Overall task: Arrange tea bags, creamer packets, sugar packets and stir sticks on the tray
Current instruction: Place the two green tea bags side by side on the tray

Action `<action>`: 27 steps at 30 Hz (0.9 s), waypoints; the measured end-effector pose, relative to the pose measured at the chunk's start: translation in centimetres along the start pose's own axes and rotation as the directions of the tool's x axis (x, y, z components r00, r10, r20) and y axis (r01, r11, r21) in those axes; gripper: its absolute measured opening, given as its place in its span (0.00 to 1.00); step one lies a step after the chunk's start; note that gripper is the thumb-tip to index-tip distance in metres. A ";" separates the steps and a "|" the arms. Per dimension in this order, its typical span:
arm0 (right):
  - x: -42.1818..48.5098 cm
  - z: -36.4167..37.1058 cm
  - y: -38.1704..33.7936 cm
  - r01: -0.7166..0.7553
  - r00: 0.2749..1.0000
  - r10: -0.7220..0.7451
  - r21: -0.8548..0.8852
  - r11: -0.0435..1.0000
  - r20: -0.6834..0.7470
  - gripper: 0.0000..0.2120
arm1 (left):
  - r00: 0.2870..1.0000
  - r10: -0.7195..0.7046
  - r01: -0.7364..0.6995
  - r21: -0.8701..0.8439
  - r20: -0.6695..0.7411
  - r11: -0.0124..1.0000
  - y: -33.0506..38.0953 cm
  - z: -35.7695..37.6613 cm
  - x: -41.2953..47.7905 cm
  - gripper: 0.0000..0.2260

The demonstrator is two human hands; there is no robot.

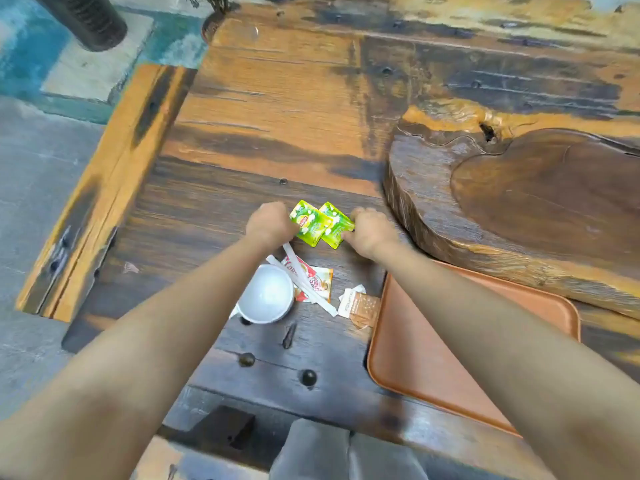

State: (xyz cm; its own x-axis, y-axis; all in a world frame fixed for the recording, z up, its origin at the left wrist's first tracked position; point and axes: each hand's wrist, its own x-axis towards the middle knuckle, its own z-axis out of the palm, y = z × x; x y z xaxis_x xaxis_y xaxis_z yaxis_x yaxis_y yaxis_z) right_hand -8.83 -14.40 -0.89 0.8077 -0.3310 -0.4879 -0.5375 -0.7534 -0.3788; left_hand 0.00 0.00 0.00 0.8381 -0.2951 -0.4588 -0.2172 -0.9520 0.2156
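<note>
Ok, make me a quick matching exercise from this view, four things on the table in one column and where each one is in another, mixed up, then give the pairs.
Things:
1. green tea bags
2. white bowl
3. orange tray
4. brown sugar packet

Places:
A. just left of the tray's left edge
B. nearest the left forearm, beside the creamer packet
C. under the right forearm, nothing on it
D. between the left hand and right hand

Pairs: 1-D, 2-B, 3-C, 4-A
</note>
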 end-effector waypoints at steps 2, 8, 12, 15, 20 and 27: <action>0.8 0.8 -0.1 -0.061 0.996 0.065 0.064 0.996 -0.057 0.23 | 0.999 -0.032 0.032 -0.007 0.004 0.999 0.1 0.6 0.9 0.19; 2.1 2.7 -0.8 -0.176 0.968 0.203 0.175 0.969 -0.151 0.25 | 1.000 -0.016 0.016 -0.051 -0.006 0.999 0.5 2.4 3.5 0.30; 2.9 3.4 -0.4 -0.231 0.957 0.267 0.259 0.938 -0.113 0.22 | 0.999 0.039 -0.034 -0.141 0.033 0.989 0.3 2.7 4.5 0.19; 2.7 3.2 0.1 -0.205 0.963 0.250 0.329 0.922 -0.100 0.12 | 0.994 0.099 -0.085 -0.235 0.049 0.968 0.1 2.6 4.4 0.14; -1.0 2.0 2.4 -0.111 0.945 0.286 0.666 0.737 -0.160 0.07 | 0.975 0.172 -0.045 -0.639 0.138 0.768 0.7 1.9 2.8 0.06; -11.2 5.6 9.7 -0.174 0.764 0.613 0.851 0.496 -0.202 0.08 | 0.923 0.294 -0.015 -0.741 0.247 0.672 2.7 1.1 -0.4 0.04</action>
State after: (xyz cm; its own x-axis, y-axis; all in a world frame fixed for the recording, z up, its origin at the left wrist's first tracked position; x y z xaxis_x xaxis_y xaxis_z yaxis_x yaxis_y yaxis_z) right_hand -24.43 -14.86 -3.48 0.3366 -0.8291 -0.4465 -0.6129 0.1670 -0.7723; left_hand -1.51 -2.55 -0.18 0.5862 -0.5724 -0.5733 0.2119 -0.5747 0.7904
